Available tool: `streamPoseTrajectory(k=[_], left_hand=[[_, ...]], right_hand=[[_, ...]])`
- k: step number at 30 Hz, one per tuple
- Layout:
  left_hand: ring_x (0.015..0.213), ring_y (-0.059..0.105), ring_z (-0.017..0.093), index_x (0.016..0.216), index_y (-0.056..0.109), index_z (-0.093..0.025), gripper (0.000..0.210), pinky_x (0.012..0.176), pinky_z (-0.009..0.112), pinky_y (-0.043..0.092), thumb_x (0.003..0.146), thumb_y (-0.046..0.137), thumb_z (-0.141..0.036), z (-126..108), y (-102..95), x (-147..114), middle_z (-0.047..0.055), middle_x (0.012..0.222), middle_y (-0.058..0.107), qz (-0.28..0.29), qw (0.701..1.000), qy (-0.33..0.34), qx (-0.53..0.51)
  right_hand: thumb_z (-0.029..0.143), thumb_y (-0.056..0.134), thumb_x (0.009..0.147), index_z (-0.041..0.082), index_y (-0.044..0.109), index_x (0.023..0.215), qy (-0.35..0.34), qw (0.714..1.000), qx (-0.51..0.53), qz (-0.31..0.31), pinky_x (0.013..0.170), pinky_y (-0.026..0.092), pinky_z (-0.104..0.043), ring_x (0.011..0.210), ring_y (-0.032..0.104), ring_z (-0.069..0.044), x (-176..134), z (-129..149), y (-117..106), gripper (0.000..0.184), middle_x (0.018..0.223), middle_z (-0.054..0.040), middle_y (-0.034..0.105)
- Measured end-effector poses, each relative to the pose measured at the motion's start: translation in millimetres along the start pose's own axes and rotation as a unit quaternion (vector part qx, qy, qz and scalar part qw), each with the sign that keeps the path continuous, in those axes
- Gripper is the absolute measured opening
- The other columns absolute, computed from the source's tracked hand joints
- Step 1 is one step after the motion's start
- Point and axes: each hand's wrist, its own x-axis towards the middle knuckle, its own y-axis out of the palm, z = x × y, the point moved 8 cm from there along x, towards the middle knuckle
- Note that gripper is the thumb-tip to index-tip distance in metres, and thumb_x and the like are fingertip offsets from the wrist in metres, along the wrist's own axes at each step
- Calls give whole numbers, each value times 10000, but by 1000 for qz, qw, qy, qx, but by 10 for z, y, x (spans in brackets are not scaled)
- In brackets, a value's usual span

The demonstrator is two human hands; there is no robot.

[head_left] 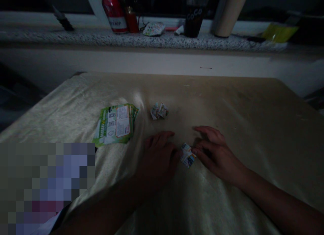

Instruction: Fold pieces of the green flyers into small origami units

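A small folded piece of printed paper [187, 155] lies on the cloth-covered table between my two hands. My right hand [215, 150] pinches its right edge between thumb and forefinger, with the other fingers stretched out beyond. On the other side, my left hand [160, 154] has its thumb and forefinger closed at the paper's left edge, while its outer fingers reach forward over the cloth. A folded, crumpled printed paper [159, 111] stands a little farther back. To the left of my left hand lies a green printed packet [115, 124], apart from it.
The table has a shiny beige cover [240, 103]. On the speckled sill [88, 37] behind stand a red can [115, 16], an orange-red lighter [132, 21], a dark CoCo cup [193, 17], a tan cylinder [230, 14] and a yellow wrapper [279, 32]. The lower left is pixelated.
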Motion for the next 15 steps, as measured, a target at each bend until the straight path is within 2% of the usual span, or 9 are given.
streamPoseTrajectory(k=[5, 15], left_hand=[[1239, 501, 290, 922, 682, -172, 199, 1049, 536, 357, 984, 514, -259, -46, 0, 6, 108, 1355, 573, -7, 999, 12, 29], [1308, 454, 330, 849, 678, -148, 233, 1075, 562, 340, 962, 507, -257, -94, 7, 25, 156, 1418, 521, 6, 998, 3, 57]], right_hand=[[288, 588, 954, 217, 678, 844, 6, 1000, -14, -9, 1080, 362, -616, 1369, 397, -350, -2, 9, -5, 158, 1443, -115, 490], [263, 578, 940, 215, 685, 783, 24, 999, -22, 15, 1101, 339, -615, 1405, 357, -360, -8, 47, 36, 196, 1452, -89, 504]])
